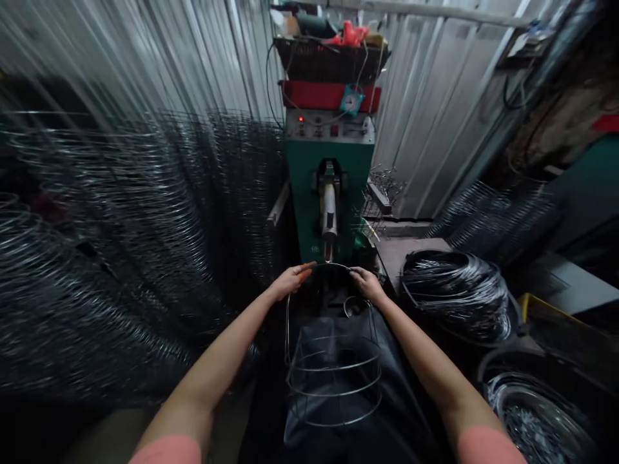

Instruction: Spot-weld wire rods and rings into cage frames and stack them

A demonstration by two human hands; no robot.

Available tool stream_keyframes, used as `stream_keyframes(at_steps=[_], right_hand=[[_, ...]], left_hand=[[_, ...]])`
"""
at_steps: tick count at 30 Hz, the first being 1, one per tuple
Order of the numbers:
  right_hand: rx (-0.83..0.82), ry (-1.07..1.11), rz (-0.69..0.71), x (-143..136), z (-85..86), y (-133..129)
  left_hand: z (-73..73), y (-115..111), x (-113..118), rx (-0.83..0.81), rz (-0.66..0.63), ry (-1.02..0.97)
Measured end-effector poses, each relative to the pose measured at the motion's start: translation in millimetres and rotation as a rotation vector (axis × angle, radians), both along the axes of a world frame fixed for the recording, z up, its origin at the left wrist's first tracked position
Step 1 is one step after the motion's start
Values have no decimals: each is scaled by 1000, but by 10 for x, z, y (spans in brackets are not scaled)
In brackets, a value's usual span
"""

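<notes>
A round wire frame [333,393] of several stacked metal rings hangs in front of my lap, over a dark sheet or apron [396,386]. My left hand [289,282] pinches the left side of its far ring, with something orange at the fingertips. On the opposite side, my right hand [367,285] grips the same ring between thumb and fingers. The ring's far edge arches between both hands, right at the lower tip of the metal electrode arm [329,219]. That arm juts from a green machine [355,193], which looks like a spot welder.
Tall stacks of wire frames [159,212] crowd the left. At right, a tub [515,309] holds bundled bent wires [459,290]; below it sits a basin [575,412] of small metal pieces. A small teal clock [351,100] hangs on the machine's upper front.
</notes>
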State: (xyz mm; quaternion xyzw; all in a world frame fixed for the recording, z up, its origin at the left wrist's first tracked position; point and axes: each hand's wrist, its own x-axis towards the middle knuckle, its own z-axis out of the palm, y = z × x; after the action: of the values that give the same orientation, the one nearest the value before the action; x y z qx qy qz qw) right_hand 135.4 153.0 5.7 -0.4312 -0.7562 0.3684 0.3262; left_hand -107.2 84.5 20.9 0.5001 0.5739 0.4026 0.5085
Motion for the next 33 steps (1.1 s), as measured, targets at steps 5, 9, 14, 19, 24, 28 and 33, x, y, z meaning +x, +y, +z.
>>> stream_keyframes(at_steps=[5,9,14,19,24,28,33], right_hand=[[183,-242,55,-52,-42,56],[319,-585,118,-148,87,107],[442,-1054,178,-244,193,108],[512,-1108,190,-252,163,74],[528,-1158,202,-224,122,108],[532,-1153,218,-246,126,116],[461,-1075,210,-293,181,182]], left_hand=[[-202,12,-73,204,-3,81],[-239,47,-81,233,0,143],[-201,56,-63,272,1,236],[-239,96,-49,389,-42,294],[-345,188,-25,489,-42,412],[-380,217,-5,474,-7,511],[-287,266,-12,465,-24,484]])
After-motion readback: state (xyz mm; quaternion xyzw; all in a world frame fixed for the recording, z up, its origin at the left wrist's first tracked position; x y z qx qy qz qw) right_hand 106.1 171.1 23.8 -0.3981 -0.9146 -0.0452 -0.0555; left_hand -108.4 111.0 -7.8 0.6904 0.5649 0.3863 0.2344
